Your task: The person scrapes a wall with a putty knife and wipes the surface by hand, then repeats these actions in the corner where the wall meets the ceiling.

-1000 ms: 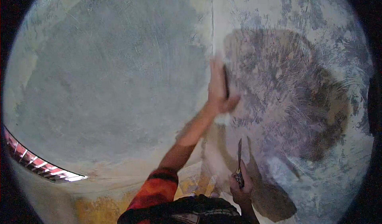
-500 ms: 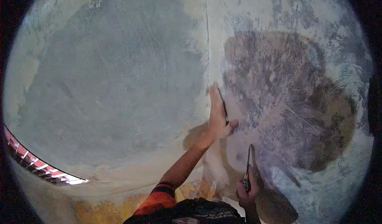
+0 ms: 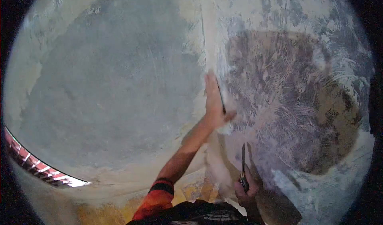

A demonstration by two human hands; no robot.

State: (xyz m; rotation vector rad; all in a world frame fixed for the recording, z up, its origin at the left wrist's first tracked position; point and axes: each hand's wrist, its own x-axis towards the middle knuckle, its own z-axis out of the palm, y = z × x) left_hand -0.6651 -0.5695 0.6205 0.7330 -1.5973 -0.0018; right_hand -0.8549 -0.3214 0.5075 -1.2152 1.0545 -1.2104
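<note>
My left hand (image 3: 215, 103) is laid against the wall corner (image 3: 211, 37), fingers stretched upward and thumb out to the right. A thin dark edge shows along its right side, between fingers and thumb; I cannot tell if it is a shadow or something under the palm. Lower right, my right hand (image 3: 248, 191) is closed round the patterned handle of a knife (image 3: 243, 163). Its long narrow blade points up, with its shadow on the wall just to the right.
Smooth grey plaster (image 3: 115, 73) covers the left wall. The right wall has a large rough brownish patch (image 3: 287, 101) with scrape marks, ringed by whitish plaster. At lower left is a barred opening (image 3: 40, 165) with light coming through. Yellowish staining (image 3: 107, 211) marks the bottom.
My left hand has slid slightly up and to the left along the corner. The knife in my right hand has shifted a little left, and its shadow now stands apart from the blade.
</note>
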